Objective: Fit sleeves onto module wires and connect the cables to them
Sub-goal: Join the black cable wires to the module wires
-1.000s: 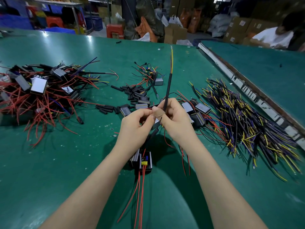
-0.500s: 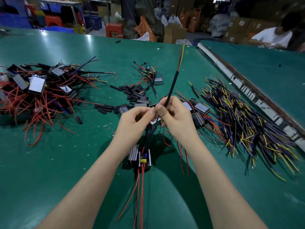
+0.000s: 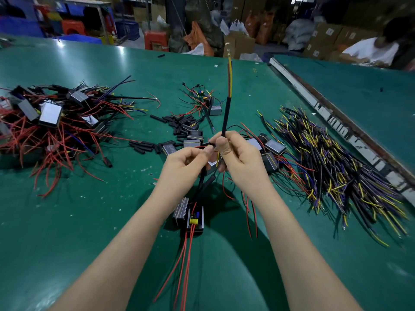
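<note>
Both hands meet above the middle of the green desk (image 3: 67,221). The right hand (image 3: 241,162) grips a black cable (image 3: 225,117) that stands upright, its yellow and red cores at the top. The left hand (image 3: 183,167) pinches a thin red wire (image 3: 200,146) beside it. An open module (image 3: 195,217) lies just below on the near desk, red wires trailing nearer.

desk (image 3: 67,221) bare at near left, far left blocked by red-wire module heap (image 3: 49,122), right side blocked by cable pile (image 3: 336,164), sleeves (image 3: 143,147) scattered mid-desk
</note>
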A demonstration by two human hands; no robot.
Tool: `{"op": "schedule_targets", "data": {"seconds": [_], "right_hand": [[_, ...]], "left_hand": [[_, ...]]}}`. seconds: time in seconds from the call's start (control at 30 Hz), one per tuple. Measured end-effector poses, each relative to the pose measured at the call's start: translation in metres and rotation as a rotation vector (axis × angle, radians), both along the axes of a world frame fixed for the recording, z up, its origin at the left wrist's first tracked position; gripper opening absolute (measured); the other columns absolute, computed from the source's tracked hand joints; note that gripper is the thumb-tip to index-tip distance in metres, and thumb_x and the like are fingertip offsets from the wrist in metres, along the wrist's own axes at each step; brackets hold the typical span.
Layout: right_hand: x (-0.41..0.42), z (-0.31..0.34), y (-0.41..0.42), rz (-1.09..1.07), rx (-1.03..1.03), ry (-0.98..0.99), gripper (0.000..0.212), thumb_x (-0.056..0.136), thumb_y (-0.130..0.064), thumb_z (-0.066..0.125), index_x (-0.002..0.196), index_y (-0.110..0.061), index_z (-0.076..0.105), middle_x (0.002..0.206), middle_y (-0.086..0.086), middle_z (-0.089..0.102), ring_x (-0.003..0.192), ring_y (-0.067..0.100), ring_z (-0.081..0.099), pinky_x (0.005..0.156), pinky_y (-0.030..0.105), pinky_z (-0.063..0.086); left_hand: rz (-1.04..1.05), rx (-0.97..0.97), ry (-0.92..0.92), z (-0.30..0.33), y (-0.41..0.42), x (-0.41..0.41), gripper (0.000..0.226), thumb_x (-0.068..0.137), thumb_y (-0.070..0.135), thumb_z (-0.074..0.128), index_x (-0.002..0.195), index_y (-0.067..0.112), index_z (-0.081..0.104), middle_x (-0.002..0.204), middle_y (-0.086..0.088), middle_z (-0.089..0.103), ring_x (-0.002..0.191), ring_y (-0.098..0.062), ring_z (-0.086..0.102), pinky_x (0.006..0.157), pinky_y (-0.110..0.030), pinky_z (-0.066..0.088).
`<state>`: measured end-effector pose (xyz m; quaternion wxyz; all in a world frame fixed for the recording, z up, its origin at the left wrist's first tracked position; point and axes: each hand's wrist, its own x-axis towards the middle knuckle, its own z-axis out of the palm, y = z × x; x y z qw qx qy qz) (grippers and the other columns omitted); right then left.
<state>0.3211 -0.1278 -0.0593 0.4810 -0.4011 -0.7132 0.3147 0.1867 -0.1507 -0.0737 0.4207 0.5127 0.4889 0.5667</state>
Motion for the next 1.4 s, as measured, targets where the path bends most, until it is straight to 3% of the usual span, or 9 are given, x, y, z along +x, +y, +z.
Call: {"op": "schedule_targets", "data": {"seconds": [0.23,0.37,0.57,0.7,0.8,1.03,1.2,1.3,1.4], "right_hand": [[0.0018,0.0027,-0.0012,-0.058,0.03,-0.018,0.023,0.097,-0.043,0.044,0.093,-0.026,0.059,0.061,-0.008,0.059,0.05,0.009,0.053,0.057,0.028,0.048],[0.0012,0.0059,-0.0024,-0.078,-0.011,0.019,0.029,0.094,-0.046,0.043,0.092,-0.021,0.058,0.06,-0.001,0.061,0.049,0.012,0.051,0.057,0.035,0.047],[-0.0017,0.0091,-0.0047,-0.047,-0.035,0.107,0.032,0.089,-0.049,0.042,0.089,-0.02,0.055,0.057,-0.01,0.058,0.048,0.013,0.049,0.054,0.028,0.044],[-0.0017,0.0093,-0.0046,-0.045,-0.049,0.126,0.031,0.089,-0.049,0.043,0.088,-0.02,0.056,0.057,-0.009,0.057,0.048,0.013,0.049,0.053,0.025,0.044],[0.0004,0.0099,-0.0039,-0.026,-0.05,0.132,0.033,0.089,-0.048,0.044,0.09,-0.019,0.058,0.06,-0.007,0.058,0.048,0.012,0.049,0.052,0.022,0.044],[0.0008,0.0095,-0.004,0.006,-0.014,0.128,0.026,0.09,-0.05,0.046,0.09,-0.027,0.058,0.063,-0.006,0.057,0.048,0.013,0.052,0.054,0.029,0.046],[0.0006,0.0084,-0.005,-0.015,0.043,0.102,0.014,0.097,-0.037,0.048,0.091,-0.027,0.057,0.065,-0.007,0.056,0.049,0.013,0.051,0.054,0.032,0.046],[-0.0011,0.0083,-0.0063,-0.022,0.076,0.088,0.012,0.097,-0.036,0.048,0.091,-0.03,0.056,0.063,-0.006,0.058,0.049,0.015,0.051,0.053,0.032,0.046],[-0.002,0.0078,-0.007,-0.034,0.102,0.059,0.012,0.096,-0.039,0.049,0.09,-0.031,0.055,0.064,0.001,0.059,0.05,0.02,0.051,0.054,0.039,0.047]], "left_hand": [[-0.051,0.065,0.042,0.0002,-0.0005,-0.0012,0.016,0.091,0.022,0.06,0.079,0.018,0.07,0.068,0.006,0.065,0.064,-0.003,0.054,0.063,-0.015,0.044],[-0.057,0.115,0.063,-0.0003,-0.0017,-0.0011,0.014,0.091,0.021,0.061,0.078,0.023,0.067,0.062,0.012,0.063,0.062,-0.002,0.053,0.062,-0.014,0.044],[-0.072,0.168,0.016,0.0,-0.0021,0.0003,0.011,0.09,0.017,0.06,0.08,0.02,0.064,0.069,0.01,0.06,0.067,-0.005,0.051,0.067,-0.018,0.043],[-0.082,0.143,-0.003,0.0003,-0.0023,0.001,0.01,0.091,0.017,0.059,0.083,0.019,0.065,0.067,0.012,0.062,0.066,-0.001,0.053,0.066,-0.013,0.044],[-0.124,0.045,-0.042,0.0008,-0.0019,0.0003,0.018,0.092,0.028,0.055,0.084,0.02,0.069,0.067,0.013,0.065,0.067,0.001,0.056,0.068,-0.013,0.045],[-0.168,-0.062,-0.182,0.0048,-0.001,-0.0001,0.046,0.08,0.039,0.059,0.091,-0.005,0.066,0.084,-0.009,0.067,0.083,-0.016,0.062,0.088,-0.035,0.045],[-0.149,-0.009,-0.113,0.0047,-0.0034,0.0011,0.022,0.095,0.021,0.052,0.089,0.006,0.066,0.084,-0.004,0.064,0.079,-0.01,0.055,0.081,-0.023,0.045],[-0.124,-0.001,-0.087,0.005,-0.0039,0.0009,0.018,0.096,0.018,0.051,0.086,0.011,0.063,0.065,0.012,0.056,0.063,-0.001,0.048,0.067,-0.014,0.041],[-0.099,0.019,-0.061,0.006,-0.0049,0.0024,0.017,0.097,0.016,0.05,0.083,0.012,0.06,0.064,0.01,0.052,0.059,0.001,0.046,0.063,-0.012,0.039]]}}
